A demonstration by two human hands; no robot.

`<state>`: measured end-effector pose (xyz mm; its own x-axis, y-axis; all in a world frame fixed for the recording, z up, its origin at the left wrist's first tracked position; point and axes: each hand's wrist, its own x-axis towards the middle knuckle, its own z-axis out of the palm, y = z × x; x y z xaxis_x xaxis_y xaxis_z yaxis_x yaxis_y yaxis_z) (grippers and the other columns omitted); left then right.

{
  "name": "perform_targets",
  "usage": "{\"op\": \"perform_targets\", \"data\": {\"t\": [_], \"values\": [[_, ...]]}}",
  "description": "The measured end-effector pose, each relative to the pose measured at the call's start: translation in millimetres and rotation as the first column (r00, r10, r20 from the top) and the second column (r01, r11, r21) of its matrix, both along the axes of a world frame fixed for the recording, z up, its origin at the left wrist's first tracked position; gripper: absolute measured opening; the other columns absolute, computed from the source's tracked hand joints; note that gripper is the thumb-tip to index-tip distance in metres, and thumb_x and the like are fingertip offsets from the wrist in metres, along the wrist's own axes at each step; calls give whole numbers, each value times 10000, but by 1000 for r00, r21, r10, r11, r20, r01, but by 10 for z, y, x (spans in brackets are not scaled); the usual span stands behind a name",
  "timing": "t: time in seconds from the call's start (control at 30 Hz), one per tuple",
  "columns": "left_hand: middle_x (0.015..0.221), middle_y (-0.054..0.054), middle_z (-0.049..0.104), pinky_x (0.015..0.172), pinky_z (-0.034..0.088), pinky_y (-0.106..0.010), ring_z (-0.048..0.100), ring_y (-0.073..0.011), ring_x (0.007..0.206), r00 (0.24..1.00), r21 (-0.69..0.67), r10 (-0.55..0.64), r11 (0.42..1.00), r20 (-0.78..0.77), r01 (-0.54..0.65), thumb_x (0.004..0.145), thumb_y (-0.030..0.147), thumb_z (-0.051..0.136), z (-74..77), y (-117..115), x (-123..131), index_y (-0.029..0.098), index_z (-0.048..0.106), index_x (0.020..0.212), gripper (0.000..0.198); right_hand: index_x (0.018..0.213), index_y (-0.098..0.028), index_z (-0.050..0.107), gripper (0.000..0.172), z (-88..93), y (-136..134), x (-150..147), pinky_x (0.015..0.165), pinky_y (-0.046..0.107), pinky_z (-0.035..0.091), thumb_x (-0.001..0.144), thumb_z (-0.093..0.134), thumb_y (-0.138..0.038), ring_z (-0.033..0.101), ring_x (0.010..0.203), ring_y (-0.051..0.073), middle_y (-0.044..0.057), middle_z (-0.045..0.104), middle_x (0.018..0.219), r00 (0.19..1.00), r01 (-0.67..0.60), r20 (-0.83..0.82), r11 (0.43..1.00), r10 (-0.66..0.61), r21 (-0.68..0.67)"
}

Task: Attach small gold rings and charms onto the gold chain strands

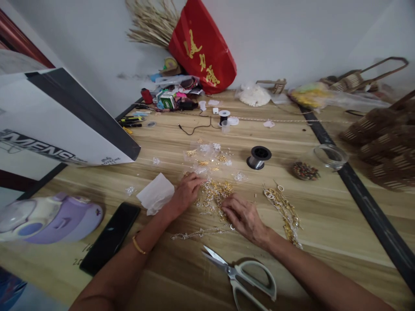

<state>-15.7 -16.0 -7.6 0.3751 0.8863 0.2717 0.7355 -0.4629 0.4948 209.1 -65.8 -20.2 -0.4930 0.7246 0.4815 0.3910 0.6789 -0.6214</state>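
Note:
A loose pile of gold and silver beads and jewelry findings (215,192) lies on the wooden table between my two hands. My left hand (188,190) rests at the pile's left edge, fingers pressed together and tips among small clear pieces. At the right edge, my right hand (243,216) has its fingers curled in a pinch. Whatever either hand holds is too small or hidden to make out. A beaded silver chain (201,233) runs below the pile, its ring end close to my right hand. Gold and silver chains (285,211) lie in a bundle farther right.
Scissors (231,272) lie partly open in front. Nearby are a wire spool (258,157), dark mixed beads (305,171), a clear bowl (330,156), a phone (110,237), white paper (156,194) and a purple bottle (61,218). A large box (65,125) stands left; a red bag (204,47) stands behind.

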Motion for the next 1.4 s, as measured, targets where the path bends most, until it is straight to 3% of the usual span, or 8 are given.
{"op": "perform_targets", "data": {"t": [0.13,0.23,0.33,0.47,0.67,1.07,1.4], "values": [[854,-68,530,839,412,-370,458,-202,829,951,64,-78,993,-298,102,828,33,407,-21,-69,41,238,595,1200,464,928,-174,570,119,15,0,-3,697,284,482,921,452,-161,571,782,160,65,607,848,1000,-5,-3,1000,5,-7],[831,-74,501,809,407,-371,424,-217,820,923,80,-87,989,-374,125,813,28,418,-13,-85,55,238,607,1183,466,932,-180,570,124,20,0,-4,705,285,486,924,448,-166,576,790,162,64,609,847,1000,-2,-1,1000,2,-4],[824,-72,494,791,408,-365,424,-214,817,931,79,-95,988,-352,131,813,42,432,25,-82,50,220,658,1082,394,929,-184,571,127,13,2,-4,696,285,489,925,444,-170,577,780,162,66,610,847,1000,-1,7,1000,1,0],[830,-60,519,809,413,-349,461,-195,834,978,48,-84,994,-192,95,797,42,457,68,-57,23,186,695,897,296,925,-184,571,125,1,5,-1,692,285,489,926,447,-173,579,778,161,66,611,850,1000,-4,15,1000,4,2],[795,-47,553,803,430,-326,501,-176,811,1000,-7,23,1000,5,-23,778,16,435,-5,13,-33,159,690,896,316,936,-182,571,121,2,10,0,709,289,495,925,450,-170,583,795,162,66,612,858,1000,-8,4,1000,8,2],[749,-40,578,766,435,-315,518,-171,777,999,-67,-16,998,-47,13,754,27,446,23,9,-15,185,724,838,331,974,-157,585,125,3,-59,8,671,269,477,916,474,-163,571,794,158,72,633,878,987,-115,127,978,93,174],[832,-49,596,784,427,-312,526,-171,826,989,-62,-92,994,-119,85,823,81,458,38,-33,38,201,681,1025,323,954,-146,588,99,7,-50,1,662,274,464,897,507,-146,550,779,164,70,633,851,987,-127,126,972,103,200]]}}
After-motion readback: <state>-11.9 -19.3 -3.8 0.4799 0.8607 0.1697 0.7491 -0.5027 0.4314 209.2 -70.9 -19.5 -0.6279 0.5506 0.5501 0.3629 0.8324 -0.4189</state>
